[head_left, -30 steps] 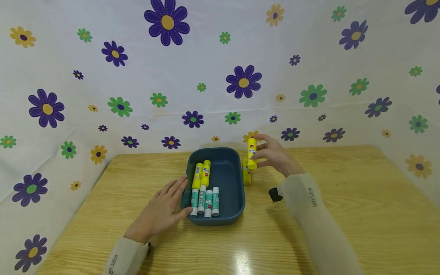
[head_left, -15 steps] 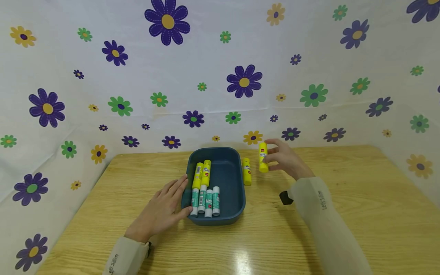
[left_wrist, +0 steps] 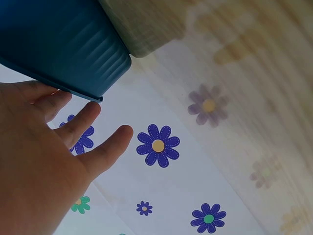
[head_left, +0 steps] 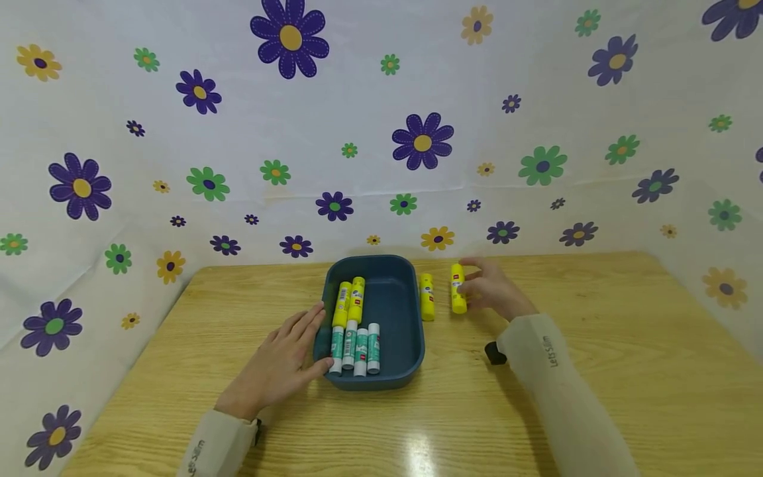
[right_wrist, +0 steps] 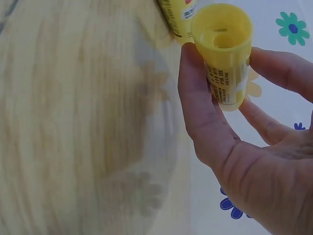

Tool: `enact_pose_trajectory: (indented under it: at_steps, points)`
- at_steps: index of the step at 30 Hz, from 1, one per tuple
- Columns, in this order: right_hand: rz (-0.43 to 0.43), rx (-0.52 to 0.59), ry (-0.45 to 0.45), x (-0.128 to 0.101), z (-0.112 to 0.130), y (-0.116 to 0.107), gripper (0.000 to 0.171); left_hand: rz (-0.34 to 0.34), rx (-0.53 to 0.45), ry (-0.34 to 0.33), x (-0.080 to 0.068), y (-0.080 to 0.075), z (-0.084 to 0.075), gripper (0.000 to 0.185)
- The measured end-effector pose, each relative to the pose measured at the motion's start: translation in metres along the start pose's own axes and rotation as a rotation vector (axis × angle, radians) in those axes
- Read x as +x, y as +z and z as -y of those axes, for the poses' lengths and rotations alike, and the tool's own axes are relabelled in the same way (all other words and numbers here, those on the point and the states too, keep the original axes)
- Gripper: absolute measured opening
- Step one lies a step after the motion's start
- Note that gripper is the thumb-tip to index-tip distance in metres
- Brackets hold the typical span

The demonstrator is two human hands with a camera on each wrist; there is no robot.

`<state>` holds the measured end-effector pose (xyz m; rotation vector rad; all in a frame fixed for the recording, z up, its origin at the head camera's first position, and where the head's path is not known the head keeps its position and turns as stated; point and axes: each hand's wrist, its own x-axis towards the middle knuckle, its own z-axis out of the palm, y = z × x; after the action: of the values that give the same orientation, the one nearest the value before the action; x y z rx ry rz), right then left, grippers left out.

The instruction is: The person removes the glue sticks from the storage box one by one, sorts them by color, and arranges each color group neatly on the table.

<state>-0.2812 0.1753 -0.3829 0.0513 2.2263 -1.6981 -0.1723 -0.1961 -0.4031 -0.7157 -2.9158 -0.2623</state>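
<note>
Right hand (head_left: 490,290) at 3 o'clock of the blue tray (head_left: 393,301), well clear of its rim. Thumb and fingers curled round a yellow glue stick (head_left: 457,288), pinching it along its sides; stick low at the wooden table (head_left: 596,344), long axis running 12 to 6 in the head view. Whether it touches the wood cannot be told. Right wrist view: same stick (right_wrist: 222,54) seen end-on, hollow base toward camera, thumb on one side, fingers on the other.

Second yellow glue stick (head_left: 426,297) lying on the table between tray and held stick, parallel to it, apart from both.

Left hand (head_left: 280,363) flat on the table at 9 o'clock of the tray, fingers straight, tips against the tray's left wall; gripping nothing. Left wrist view: fingers (left_wrist: 78,125) spread just beside the ribbed blue wall (left_wrist: 68,44).

Inside tray, left half: two yellow sticks (head_left: 350,301) at the far end, three white-and-teal sticks (head_left: 356,348) side by side at the near end.

Flowered cloth (head_left: 381,132) behind and at both sides.
</note>
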Motion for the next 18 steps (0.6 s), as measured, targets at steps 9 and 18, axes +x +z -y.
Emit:
enact_pose_trajectory:
  at_steps: [9,18]
  points:
    - [0.016,-0.007,0.016,0.0052,-0.0114,0.0013,0.067,0.011,-0.003,-0.017,0.0002,0.0009,-0.0011,0.079]
    - [0.005,-0.007,0.022,0.0062,-0.0104,0.006,0.065,0.003,-0.005,-0.006,0.0004,0.0011,-0.0004,0.079]
